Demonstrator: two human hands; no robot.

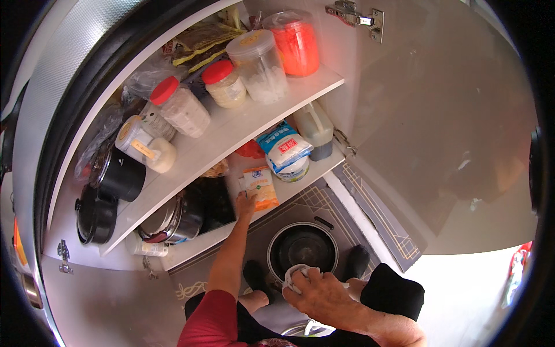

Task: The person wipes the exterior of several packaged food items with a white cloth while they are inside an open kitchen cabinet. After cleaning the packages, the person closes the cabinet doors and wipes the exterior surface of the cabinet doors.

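Observation:
My left hand (245,202) reaches into the lower cupboard shelf, its fingers closed at the left edge of an orange and white packet (261,189). The packet leans upright close to the shelf's front edge. Bunched in my right hand (321,295), in front of my body, is a crumpled white cloth (296,274), mostly covered by the fingers. Below, a black frying pan (303,248) lies on the patterned floor mat between my feet; the right hand and cloth overlap its near rim from above.
Beside the packet stand a blue and white bag (284,146) on a round tub (291,169) and a large jug (315,130). A steel pot (184,217) is to the left. Jars with red lids (180,108) line the upper shelf. An open cupboard door (445,127) flanks the right.

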